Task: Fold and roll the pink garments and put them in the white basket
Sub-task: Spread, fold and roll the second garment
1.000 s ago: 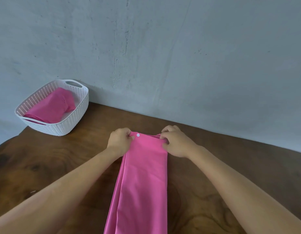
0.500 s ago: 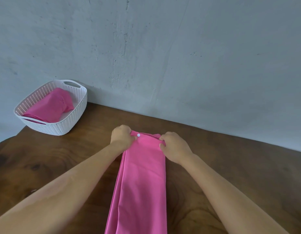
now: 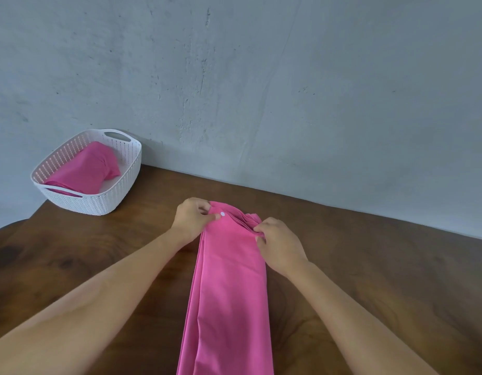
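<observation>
A pink garment lies folded into a long narrow strip down the middle of the wooden table, running off the bottom of the view. A small white button shows near its far end. My left hand pinches the far left corner, thumb beside the button. At the far right corner my right hand grips the bunched edge, where the fabric is turned over into the start of a roll. The white basket stands at the far left of the table with another pink garment inside.
A grey concrete wall rises directly behind the table's far edge. The table's left edge curves away just in front of the basket. Bare dark wood lies to the right of the strip.
Both hands have drawn the far end of the strip slightly toward me. The edge under the right hand is now bunched and turned over. The basket has not moved.
</observation>
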